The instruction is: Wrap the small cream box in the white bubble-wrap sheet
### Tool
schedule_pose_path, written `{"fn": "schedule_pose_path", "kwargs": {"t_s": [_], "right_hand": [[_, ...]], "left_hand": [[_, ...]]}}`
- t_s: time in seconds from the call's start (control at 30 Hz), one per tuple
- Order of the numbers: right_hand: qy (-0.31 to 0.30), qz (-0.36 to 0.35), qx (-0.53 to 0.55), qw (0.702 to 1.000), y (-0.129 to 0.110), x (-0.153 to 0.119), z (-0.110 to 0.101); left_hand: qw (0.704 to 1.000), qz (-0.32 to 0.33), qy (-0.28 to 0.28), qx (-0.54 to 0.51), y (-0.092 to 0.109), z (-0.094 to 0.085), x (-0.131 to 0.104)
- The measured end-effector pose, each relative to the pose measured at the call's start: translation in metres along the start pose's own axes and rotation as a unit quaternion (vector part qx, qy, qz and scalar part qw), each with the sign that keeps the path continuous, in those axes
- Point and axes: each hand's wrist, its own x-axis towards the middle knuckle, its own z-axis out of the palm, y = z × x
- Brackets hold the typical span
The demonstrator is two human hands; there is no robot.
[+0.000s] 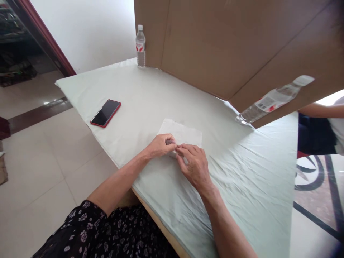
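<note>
- Now curling left hand nearly closed round dark bit
- Pinching with right hand, fingertips together, on something too hidden to tell
- Working over paper

No wording is readable from here; the upright bottle has a red-marked label, the leaning bottle a barcode.

head camera: head-worn, single view, above near edge of table | faces forward and down | left hand and right hand near, around mid-frame | cardboard panel farther off, across upper right
</note>
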Motion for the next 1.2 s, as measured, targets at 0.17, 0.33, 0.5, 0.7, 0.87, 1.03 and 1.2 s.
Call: {"fn": "schedule_pose_path", "kwargs": {"t_s": [0.17, 0.33, 0.5, 0.7, 0.87, 1.03, 1.2], "right_hand": [[-0.028, -0.013, -0.056, 0.998, 0.000, -0.003, 0.004], [-0.035, -0.018, -0.105, 0.994, -0.005, -0.001, 0.006], [-0.017, -0.028, -0.125, 0.992, -0.006, -0.001, 0.013], [-0.007, -0.028, -0.130, 0.991, -0.004, -0.002, 0.015], [-0.008, -0.032, -0.142, 0.989, -0.005, -0.001, 0.016], [-0.002, -0.032, -0.148, 0.988, -0.006, 0.000, 0.016], [0.007, -0.036, -0.166, 0.985, -0.008, 0.001, 0.016]], "left_hand": [[0.999, -0.007, 0.008, 0.039, 0.004, -0.016, -0.004], [0.994, -0.034, 0.051, 0.093, -0.001, -0.034, -0.009], [0.969, -0.077, 0.092, 0.216, -0.001, -0.053, -0.014], [0.969, -0.211, 0.058, 0.113, 0.007, -0.043, -0.017], [0.958, -0.276, 0.081, 0.014, 0.015, -0.027, -0.011], [0.956, -0.289, 0.048, 0.030, 0.021, -0.023, -0.003], [0.964, -0.228, 0.011, 0.136, 0.022, -0.024, 0.006]]}}
